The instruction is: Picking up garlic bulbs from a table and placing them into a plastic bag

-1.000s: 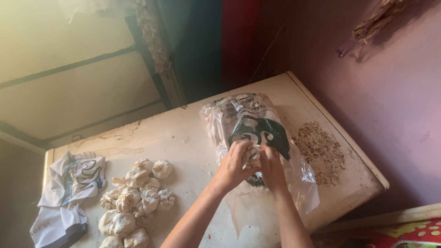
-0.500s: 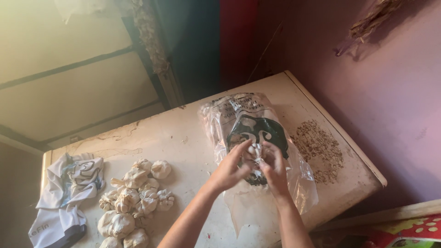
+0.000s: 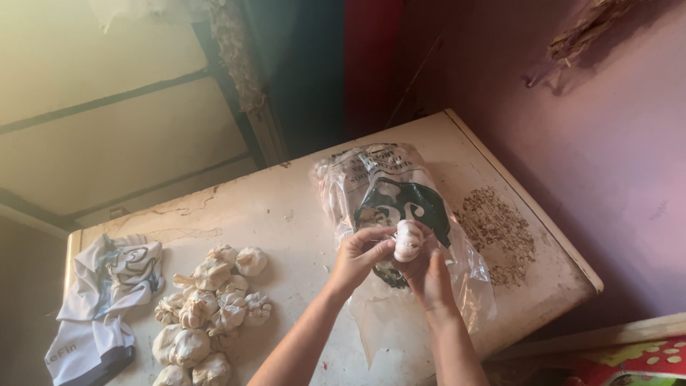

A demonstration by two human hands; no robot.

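Note:
Both my hands hold one white garlic bulb (image 3: 408, 240) just above a clear plastic bag (image 3: 389, 193) with a dark green and white print. My left hand (image 3: 357, 256) pinches the bulb from the left with thumb and fingers. My right hand (image 3: 430, 271) cups it from below and behind. The bag lies flat on a worn cream table (image 3: 286, 214), its open end towards me. A pile of several more garlic bulbs (image 3: 207, 304) lies on the table to the left of my hands.
A crumpled white plastic bag with blue print (image 3: 103, 300) lies at the table's left end. A brown patch of dry crumbs (image 3: 496, 236) marks the table's right side, close to a purple wall (image 3: 607, 143). Patterned red cloth (image 3: 629, 364) shows at the bottom right.
My hands were down on the clear bag, working at its opening. They have lifted slightly and now hold a garlic bulb between them.

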